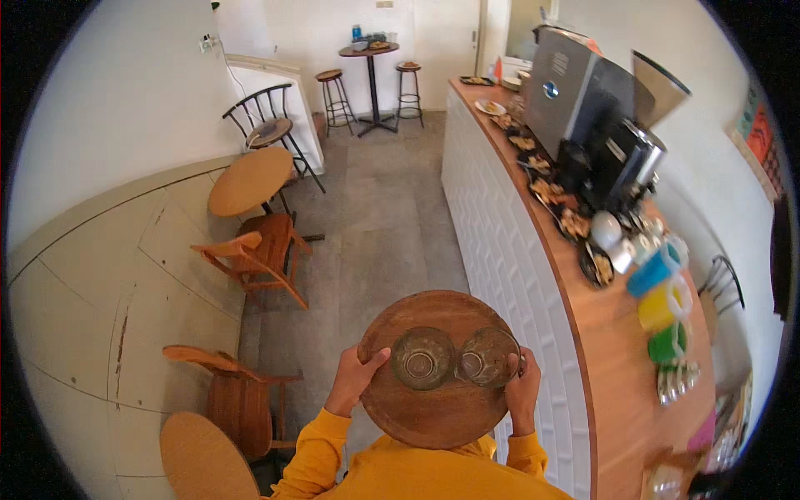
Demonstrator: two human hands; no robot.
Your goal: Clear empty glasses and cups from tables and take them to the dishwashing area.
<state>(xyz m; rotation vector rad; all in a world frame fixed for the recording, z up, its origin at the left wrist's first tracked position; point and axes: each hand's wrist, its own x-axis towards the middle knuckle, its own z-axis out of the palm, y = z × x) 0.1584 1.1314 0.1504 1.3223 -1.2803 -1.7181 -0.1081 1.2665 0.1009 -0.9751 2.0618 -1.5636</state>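
Grey floor [387, 217] runs toward twelve o'clock. At six, the left hand [355, 380] and right hand [525, 387] clamp their grip on a wooden tray [429, 423] at its nine and three. Tilting could slide the left cup [422, 358] or right cup [483, 357] off. The tray's underside is hidden; whether the right hand touches its cup is unclear.

Counting up: two hands [357, 377], one tray [433, 418], two glass dishes [422, 346]. Plus three jugs [660, 308], two stools [330, 76], three tables [250, 181].
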